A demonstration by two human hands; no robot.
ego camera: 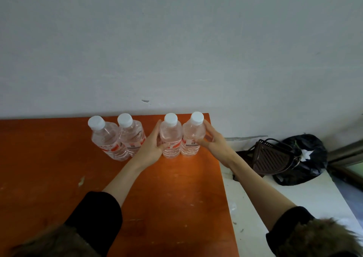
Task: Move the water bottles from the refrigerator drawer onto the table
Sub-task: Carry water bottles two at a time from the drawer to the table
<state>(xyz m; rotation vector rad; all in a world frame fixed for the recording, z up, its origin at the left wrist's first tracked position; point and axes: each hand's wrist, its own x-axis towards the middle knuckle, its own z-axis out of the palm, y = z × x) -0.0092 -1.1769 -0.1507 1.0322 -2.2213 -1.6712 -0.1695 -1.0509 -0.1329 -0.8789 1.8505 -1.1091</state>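
Gripping bottles (pixel 170 137) upright on table (pixel 59 158): left hand (pixel 152 148), right hand (pixel 211 141).

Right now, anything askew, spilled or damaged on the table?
No spill. All four bottles stand capped in a row; the leftmost bottle seems to lean left, perhaps lens distortion. The orange table has a pale chip near its left side.

Single head-worn wide-angle view — looks forward and steeply down over the orange counter (pixel 59 168) toward the grey wall (pixel 176 40). Close range, both forearms reach in from the bottom edge — edges curve from lens distortion. No second view.
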